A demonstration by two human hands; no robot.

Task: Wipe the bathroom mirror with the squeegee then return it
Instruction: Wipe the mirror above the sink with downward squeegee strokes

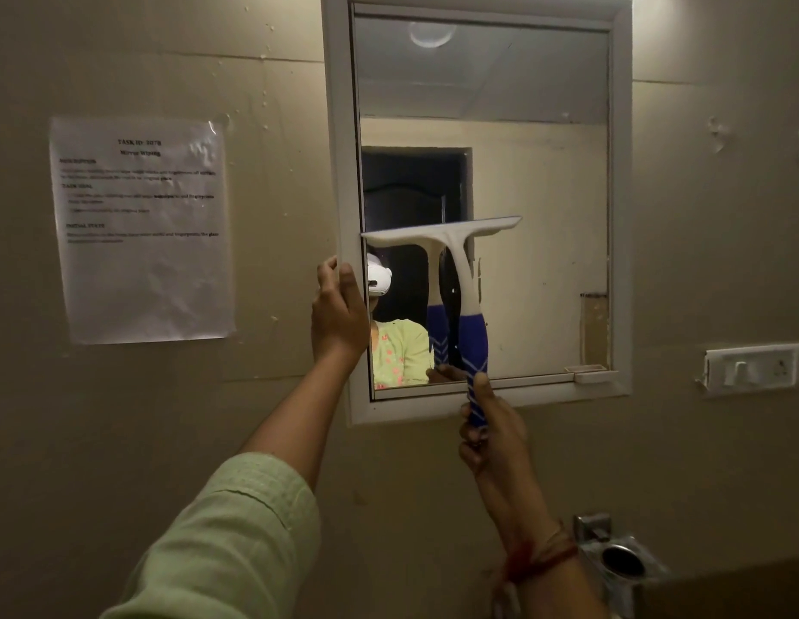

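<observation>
squeegee [453, 270] of white plastic with a blue ribbed handle, upright against the rectangular wall mirror [536, 180] in its white frame [623, 216] — blade bar across the top, tilted slightly up to the right, lying over the left half of the glass about midway up. gripped low on the blue handle by the right hand [489, 435], fingers curled round it and thumb laid up along the grip, level with the mirror's bottom edge; red thread [540, 558] tied at that wrist. left hand [339, 312] grasping the frame's left edge, fingers curled round it beside the glass; pale green sleeve [236, 542] ending at mid-forearm. shows in the glass: the handle's own reflection, a pale green top, a white headset, a dark doorway behind. flat on the beige wall [120, 417] left of the mirror — a white printed paper sheet [143, 230], wrinkled, most of its text too blurred to read. right of the frame, near its lower corner, a white switch plate [752, 369]. lower still, at the bottom of view, a shiny metal wall holder [620, 560] with a round opening. small white tab [589, 376] at the frame's lower right corner, touching the glass edge.
</observation>
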